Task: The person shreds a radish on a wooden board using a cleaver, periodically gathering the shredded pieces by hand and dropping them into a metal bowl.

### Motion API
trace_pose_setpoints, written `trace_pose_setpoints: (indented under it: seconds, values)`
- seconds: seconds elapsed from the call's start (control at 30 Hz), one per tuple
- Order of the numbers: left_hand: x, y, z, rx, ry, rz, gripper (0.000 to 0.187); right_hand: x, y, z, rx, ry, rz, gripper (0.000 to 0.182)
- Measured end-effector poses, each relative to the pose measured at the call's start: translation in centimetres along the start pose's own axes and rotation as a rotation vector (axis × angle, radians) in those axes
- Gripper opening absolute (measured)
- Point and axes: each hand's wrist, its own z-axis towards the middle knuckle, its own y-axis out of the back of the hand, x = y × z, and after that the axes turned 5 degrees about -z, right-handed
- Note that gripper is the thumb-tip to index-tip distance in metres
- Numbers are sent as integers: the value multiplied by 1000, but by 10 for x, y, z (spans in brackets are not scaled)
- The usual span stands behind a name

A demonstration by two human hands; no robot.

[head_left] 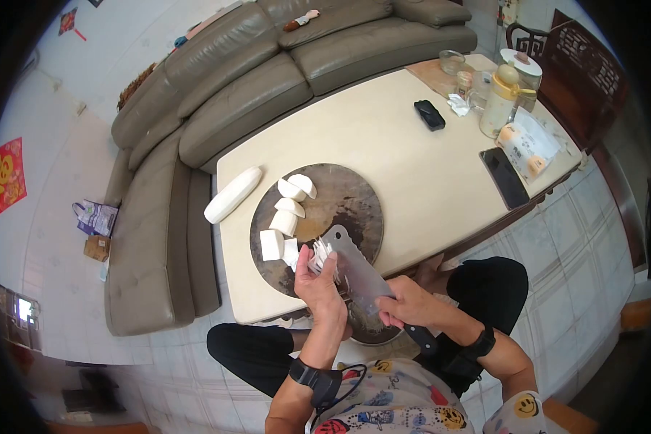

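My right hand (406, 304) grips a cleaver (362, 271) at the handle end, its broad blade slanting over the near edge of a round chopping board (347, 192). Against the blade, my left hand (320, 289) cups a small bunch of thin white radish strips (321, 253). Several white radish chunks (283, 222) lie in a curve along the board's left side. A whole peeled white radish (233, 195) rests on the table left of the board. Below the blade, partly hidden, is a metal bowl (372, 334) with white shreds in it.
The board stands on a cream table (405, 181). Toward its far right are a black phone (505, 178), a small black object (430, 115), a yellow-lidded bottle (499, 105), a tissue pack (528, 148) and glass jars. A grey sofa (246, 90) borders the table.
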Motion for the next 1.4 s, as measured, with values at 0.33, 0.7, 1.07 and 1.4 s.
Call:
trace_pose_setpoints:
  seconds: [0.33,0.7,1.07,1.4]
  values:
    - [-7,-1,-29,41,111,-92,54,3,-6,-35,-14,-85,-81,21]
    - [-14,24,-78,200,483,-205,44,7,-21,-107,-74,-246,-1,21]
    - [28,78,-87,166,810,-255,35,-33,-39,-123,-212,-259,158,16]
    - [70,89,-100,293,908,-54,36,-60,-54,-99,-314,-378,33,19]
